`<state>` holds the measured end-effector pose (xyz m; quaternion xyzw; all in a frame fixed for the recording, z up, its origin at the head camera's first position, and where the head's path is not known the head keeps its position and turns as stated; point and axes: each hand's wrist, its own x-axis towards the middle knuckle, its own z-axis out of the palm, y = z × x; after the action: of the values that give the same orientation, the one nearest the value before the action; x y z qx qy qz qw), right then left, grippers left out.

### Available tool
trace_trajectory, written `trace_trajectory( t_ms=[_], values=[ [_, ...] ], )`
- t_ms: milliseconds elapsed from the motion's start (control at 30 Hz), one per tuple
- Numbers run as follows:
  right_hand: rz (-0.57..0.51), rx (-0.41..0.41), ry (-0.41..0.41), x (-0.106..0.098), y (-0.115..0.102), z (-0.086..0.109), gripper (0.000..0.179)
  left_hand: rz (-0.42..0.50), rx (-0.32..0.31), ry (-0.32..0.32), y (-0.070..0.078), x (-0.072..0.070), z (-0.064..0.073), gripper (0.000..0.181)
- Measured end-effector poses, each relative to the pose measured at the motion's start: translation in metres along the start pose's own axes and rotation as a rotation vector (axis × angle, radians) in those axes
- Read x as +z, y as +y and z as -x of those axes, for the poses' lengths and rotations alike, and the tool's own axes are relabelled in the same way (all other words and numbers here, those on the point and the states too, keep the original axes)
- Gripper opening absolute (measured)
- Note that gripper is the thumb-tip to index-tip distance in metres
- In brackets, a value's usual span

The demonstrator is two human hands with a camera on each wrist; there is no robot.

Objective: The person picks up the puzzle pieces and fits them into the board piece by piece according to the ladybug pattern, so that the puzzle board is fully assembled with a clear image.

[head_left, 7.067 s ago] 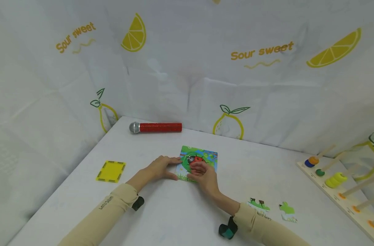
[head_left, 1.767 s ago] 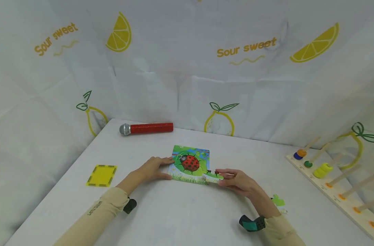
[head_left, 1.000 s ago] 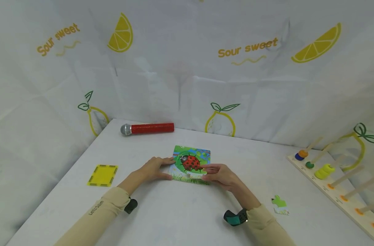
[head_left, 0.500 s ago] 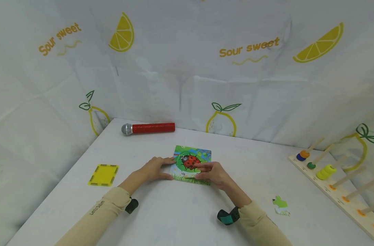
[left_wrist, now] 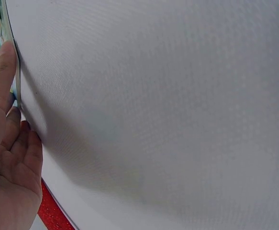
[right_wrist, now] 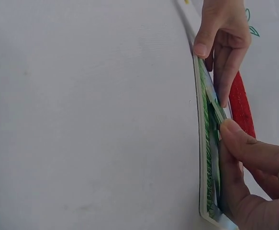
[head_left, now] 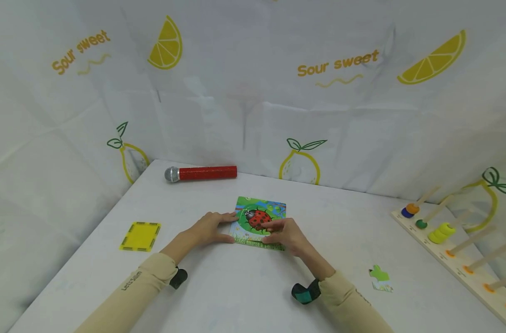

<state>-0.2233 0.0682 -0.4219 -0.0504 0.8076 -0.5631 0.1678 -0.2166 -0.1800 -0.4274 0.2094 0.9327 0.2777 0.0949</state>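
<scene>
A ladybug jigsaw puzzle [head_left: 241,235] in a square tray lies mid-table. My left hand [head_left: 210,227] keeps thumb and fingers extended against its left edge; in the right wrist view that thumb touches the tray's near corner. Over the lower right part of the picture, my right hand [head_left: 287,236] pinches a puzzle piece [right_wrist: 217,110] between thumb and fingers. The piece sits tilted in the tray, one edge raised above the green grass border [right_wrist: 207,143]. The fingers cover much of it in the head view. Another loose puzzle piece [head_left: 379,278], green and white, lies to the right.
A red toy microphone [head_left: 207,173] lies behind the puzzle. At left is a yellow square frame tile [head_left: 140,237]. A wooden peg board [head_left: 440,252] with coloured beads stands along the right side. A lemon-print cloth [head_left: 244,115] hangs behind the table.
My right hand has picked up one of the two loose pieces at the right, carried it left and lowered it into the tray. My left hand stays at the puzzle's edge.
</scene>
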Motion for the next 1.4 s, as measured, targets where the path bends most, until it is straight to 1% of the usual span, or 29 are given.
trace_trajectory(
  t_ms=[67, 167, 333, 433, 567, 767, 867, 1067, 1200, 1400],
  values=[
    [0.012, -0.008, 0.006, 0.001, 0.000, 0.001, 0.038, 0.001, -0.002, 0.000, 0.000, 0.000, 0.000, 0.064],
    [0.064, -0.027, 0.027, 0.004, 0.000, 0.002, 0.037, 0.000, -0.007, 0.000, -0.001, 0.000, 0.000, 0.064],
    [0.219, -0.064, 0.072, 0.009, -0.003, 0.004, 0.036, -0.003, -0.021, -0.002, 0.001, -0.002, 0.000, 0.064],
    [0.302, -0.090, 0.080, 0.011, -0.006, 0.005, 0.035, -0.002, -0.028, -0.003, 0.001, -0.002, 0.000, 0.064],
    [0.342, -0.098, 0.083, 0.011, -0.008, 0.005, 0.035, -0.002, -0.030, -0.005, 0.000, -0.001, 0.000, 0.064],
    [0.348, -0.119, 0.071, 0.011, -0.005, 0.005, 0.035, 0.001, -0.023, -0.004, -0.001, 0.000, -0.001, 0.064],
    [0.339, -0.113, 0.077, 0.012, -0.003, 0.005, 0.035, -0.001, -0.019, -0.002, -0.001, 0.000, -0.001, 0.064],
    [0.326, -0.113, 0.110, 0.012, -0.002, 0.006, 0.038, 0.002, -0.015, -0.005, 0.001, -0.001, 0.000, 0.064],
    [0.320, -0.131, 0.126, 0.013, -0.001, 0.007, 0.041, -0.003, -0.025, -0.006, 0.003, -0.002, 0.001, 0.063],
    [0.317, -0.157, 0.142, 0.013, 0.001, 0.008, 0.037, -0.002, -0.016, -0.004, 0.003, -0.002, 0.002, 0.063]
  ],
)
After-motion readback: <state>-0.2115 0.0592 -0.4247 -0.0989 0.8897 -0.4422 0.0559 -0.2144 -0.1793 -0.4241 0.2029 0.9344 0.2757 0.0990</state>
